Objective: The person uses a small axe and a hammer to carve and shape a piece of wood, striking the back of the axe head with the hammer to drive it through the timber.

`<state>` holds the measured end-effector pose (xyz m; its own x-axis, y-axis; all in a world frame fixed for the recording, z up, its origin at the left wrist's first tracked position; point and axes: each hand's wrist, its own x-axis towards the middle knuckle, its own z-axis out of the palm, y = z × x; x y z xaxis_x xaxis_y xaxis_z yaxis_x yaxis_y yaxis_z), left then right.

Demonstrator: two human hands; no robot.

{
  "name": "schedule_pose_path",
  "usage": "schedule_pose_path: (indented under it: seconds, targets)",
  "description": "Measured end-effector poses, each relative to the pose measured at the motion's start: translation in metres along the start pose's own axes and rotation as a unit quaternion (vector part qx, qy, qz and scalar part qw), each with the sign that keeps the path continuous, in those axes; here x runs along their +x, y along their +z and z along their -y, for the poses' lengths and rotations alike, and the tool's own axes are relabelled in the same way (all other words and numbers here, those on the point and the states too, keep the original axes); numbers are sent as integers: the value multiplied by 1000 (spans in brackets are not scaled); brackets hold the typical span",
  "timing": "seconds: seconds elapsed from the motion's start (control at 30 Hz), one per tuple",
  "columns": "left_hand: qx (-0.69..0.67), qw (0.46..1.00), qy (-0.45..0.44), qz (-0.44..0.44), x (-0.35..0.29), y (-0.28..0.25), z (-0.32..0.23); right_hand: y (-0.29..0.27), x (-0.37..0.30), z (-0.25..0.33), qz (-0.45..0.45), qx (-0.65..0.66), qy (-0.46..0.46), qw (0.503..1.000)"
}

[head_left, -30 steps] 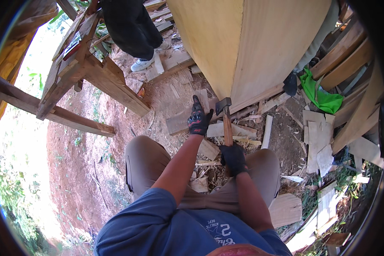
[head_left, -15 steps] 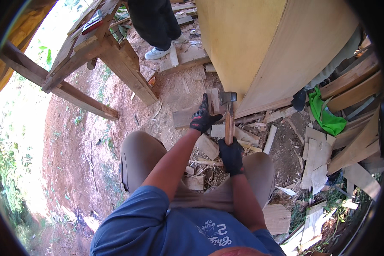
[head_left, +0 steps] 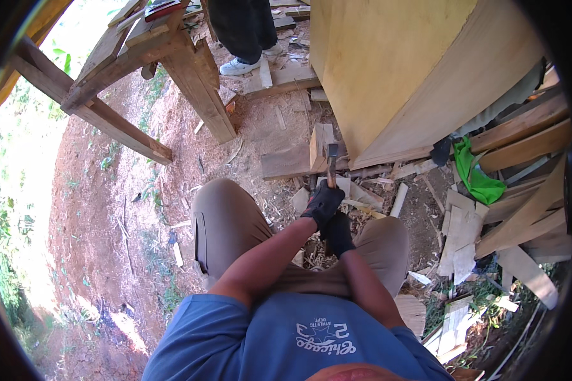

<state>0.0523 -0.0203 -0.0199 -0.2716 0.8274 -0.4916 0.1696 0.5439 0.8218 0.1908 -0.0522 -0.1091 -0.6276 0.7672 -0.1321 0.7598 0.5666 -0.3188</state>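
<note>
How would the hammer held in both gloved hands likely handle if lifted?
The hammer looks rigid and probably head-heavy: metal head, slim wooden handle. Both the left hand and right hand wear gloves, so slipping seems unlikely.

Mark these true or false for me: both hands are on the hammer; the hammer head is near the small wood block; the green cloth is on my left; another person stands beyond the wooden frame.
1. Both hands, left hand and right hand, grip the hammer: true.
2. Its head is by the small wood block: true.
3. The green cloth lies on the left: false, on the right.
4. A person's shoe shows beyond the wooden frame: true.
5. The hands are bare: false, dark gloves.
</note>
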Motion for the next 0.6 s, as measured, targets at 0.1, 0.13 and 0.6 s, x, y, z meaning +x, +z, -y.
schedule_pose_path:
  seconds: [0.1, 0.13, 0.6]
  targets:
    - [4, 998, 32, -55, -9, 5, -13, -2, 5, -1, -62, 270, 135, 951]
    - [-2, 995, 62, -72, -14, -1, -25, -12, 8, 3, -102, 324, 140, 930]
    - [5, 997, -73, 31, 2, 3, -2, -57, 54, 21, -186, 422, 164, 872]
